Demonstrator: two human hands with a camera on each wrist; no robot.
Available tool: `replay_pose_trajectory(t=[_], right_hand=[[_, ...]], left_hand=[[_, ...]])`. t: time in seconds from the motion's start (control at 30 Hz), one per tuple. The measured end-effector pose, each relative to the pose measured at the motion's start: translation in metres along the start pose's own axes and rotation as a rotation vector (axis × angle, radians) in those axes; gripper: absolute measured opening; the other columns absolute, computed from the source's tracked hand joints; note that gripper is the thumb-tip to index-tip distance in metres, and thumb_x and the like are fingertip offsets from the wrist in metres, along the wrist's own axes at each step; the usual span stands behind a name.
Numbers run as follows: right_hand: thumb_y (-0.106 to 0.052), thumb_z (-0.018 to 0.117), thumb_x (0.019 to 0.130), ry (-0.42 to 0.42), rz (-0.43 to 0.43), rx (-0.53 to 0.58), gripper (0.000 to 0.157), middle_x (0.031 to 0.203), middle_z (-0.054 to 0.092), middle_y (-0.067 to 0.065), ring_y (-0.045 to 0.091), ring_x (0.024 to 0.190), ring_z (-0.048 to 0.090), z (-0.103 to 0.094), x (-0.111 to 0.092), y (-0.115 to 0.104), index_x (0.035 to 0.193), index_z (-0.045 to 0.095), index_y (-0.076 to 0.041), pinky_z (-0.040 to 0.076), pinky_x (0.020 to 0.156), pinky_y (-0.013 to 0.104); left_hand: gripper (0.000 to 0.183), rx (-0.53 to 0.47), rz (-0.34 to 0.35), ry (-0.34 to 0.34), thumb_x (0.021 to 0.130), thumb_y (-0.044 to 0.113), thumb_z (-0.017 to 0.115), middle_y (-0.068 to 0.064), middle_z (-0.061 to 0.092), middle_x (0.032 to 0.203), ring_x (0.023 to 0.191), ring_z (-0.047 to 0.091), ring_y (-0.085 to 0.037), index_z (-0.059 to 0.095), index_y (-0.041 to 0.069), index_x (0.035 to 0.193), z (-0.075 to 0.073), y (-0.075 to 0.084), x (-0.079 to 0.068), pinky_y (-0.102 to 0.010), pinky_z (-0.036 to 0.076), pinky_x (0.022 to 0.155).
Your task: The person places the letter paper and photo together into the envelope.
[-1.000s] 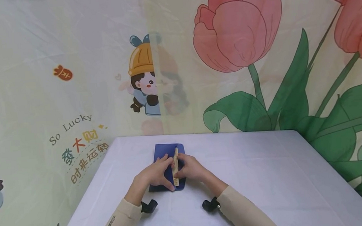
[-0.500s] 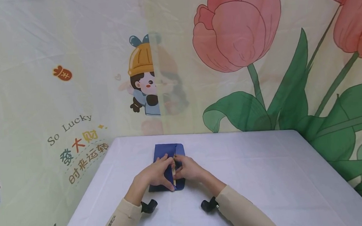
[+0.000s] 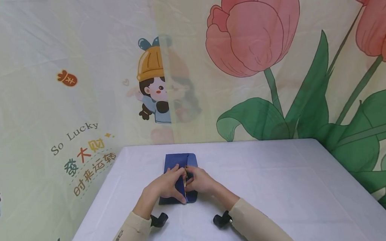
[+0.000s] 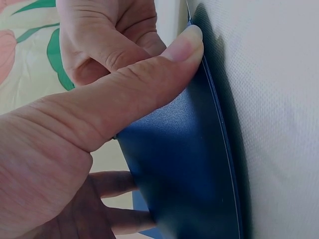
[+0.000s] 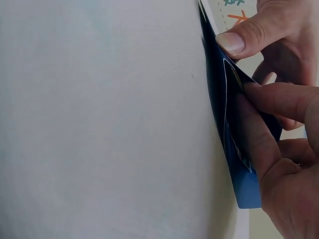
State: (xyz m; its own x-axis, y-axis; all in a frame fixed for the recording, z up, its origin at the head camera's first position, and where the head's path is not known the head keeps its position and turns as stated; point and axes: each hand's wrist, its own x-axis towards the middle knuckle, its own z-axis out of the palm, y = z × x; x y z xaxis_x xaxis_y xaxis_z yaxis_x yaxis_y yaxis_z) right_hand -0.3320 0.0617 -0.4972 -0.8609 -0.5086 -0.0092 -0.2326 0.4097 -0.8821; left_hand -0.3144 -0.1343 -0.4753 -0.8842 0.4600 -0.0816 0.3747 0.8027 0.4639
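Observation:
A dark blue envelope (image 3: 175, 160) lies on the table with its flap side to the right. My left hand (image 3: 165, 185) holds its mouth edge, the thumb at the near corner, as the left wrist view also shows on the blue envelope (image 4: 184, 164). At the mouth, my right hand (image 3: 202, 178) has its fingers on a pale yellow printed slip of paper (image 3: 185, 185); only a thin edge shows, the rest being inside. In the right wrist view one fingertip of the right hand (image 5: 289, 184) reaches into the pocket of the envelope (image 5: 246, 194).
A white cloth covers the table (image 3: 270, 190), which reaches back to a printed curtain (image 3: 191, 98) with tulips and a cartoon figure. A black wrist camera mount (image 3: 160, 219) sits by the left wrist, another black mount (image 3: 222, 219) by the right.
The paper slip has gone leftward into the envelope, from mostly exposed to a thin edge. My right hand has shifted slightly left with it; the left hand has stayed put.

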Motion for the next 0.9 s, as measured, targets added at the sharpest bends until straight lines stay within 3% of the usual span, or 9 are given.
replay_pose_trajectory(t=[0.13,0.33,0.53,0.77,0.9], right_hand=[[0.001,0.084,0.083,-0.016,-0.019,0.017,0.077,0.143,0.064,0.016,0.022,0.101,0.077,-0.001,-0.002,0.003,0.152,0.049,-0.004,0.062,0.088,0.035],[0.006,0.08,0.084,-0.048,-0.044,0.051,0.06,0.122,0.074,0.017,0.024,0.099,0.078,-0.006,-0.005,0.003,0.14,0.061,-0.006,0.063,0.087,0.035],[0.011,0.076,0.084,-0.058,-0.031,0.089,0.048,0.117,0.074,0.024,0.031,0.102,0.077,-0.01,-0.009,0.005,0.129,0.063,0.001,0.063,0.087,0.037],[0.013,0.075,0.085,-0.038,0.034,0.11,0.07,0.117,0.073,0.026,0.026,0.099,0.077,-0.016,-0.015,0.009,0.148,0.045,0.011,0.063,0.08,0.032],[0.01,0.077,0.084,-0.019,0.04,0.112,0.072,0.124,0.069,0.028,0.026,0.102,0.075,-0.021,-0.017,0.01,0.148,0.044,0.014,0.062,0.078,0.03]], left_hand=[[0.068,-0.003,-0.008,-0.003,0.063,0.044,0.1,-0.025,0.021,0.171,0.151,0.02,-0.063,0.053,0.029,0.109,0.001,0.0,0.0,-0.077,0.032,0.112],[0.069,0.013,-0.009,-0.008,0.063,0.045,0.099,-0.025,0.021,0.171,0.15,0.019,-0.065,0.056,0.027,0.113,0.002,0.001,0.001,-0.079,0.034,0.109],[0.07,0.064,-0.028,-0.025,0.064,0.047,0.098,-0.027,0.024,0.17,0.149,0.021,-0.066,0.058,0.028,0.119,0.005,0.002,0.0,-0.08,0.034,0.108],[0.09,0.104,-0.091,-0.072,0.067,0.054,0.094,-0.027,0.027,0.168,0.148,0.024,-0.066,0.055,0.03,0.144,0.006,0.01,-0.007,-0.083,0.03,0.108],[0.105,0.107,-0.11,-0.04,0.063,0.056,0.097,-0.022,0.037,0.165,0.148,0.028,-0.062,0.048,0.019,0.148,0.007,0.011,-0.007,-0.087,0.022,0.108]])
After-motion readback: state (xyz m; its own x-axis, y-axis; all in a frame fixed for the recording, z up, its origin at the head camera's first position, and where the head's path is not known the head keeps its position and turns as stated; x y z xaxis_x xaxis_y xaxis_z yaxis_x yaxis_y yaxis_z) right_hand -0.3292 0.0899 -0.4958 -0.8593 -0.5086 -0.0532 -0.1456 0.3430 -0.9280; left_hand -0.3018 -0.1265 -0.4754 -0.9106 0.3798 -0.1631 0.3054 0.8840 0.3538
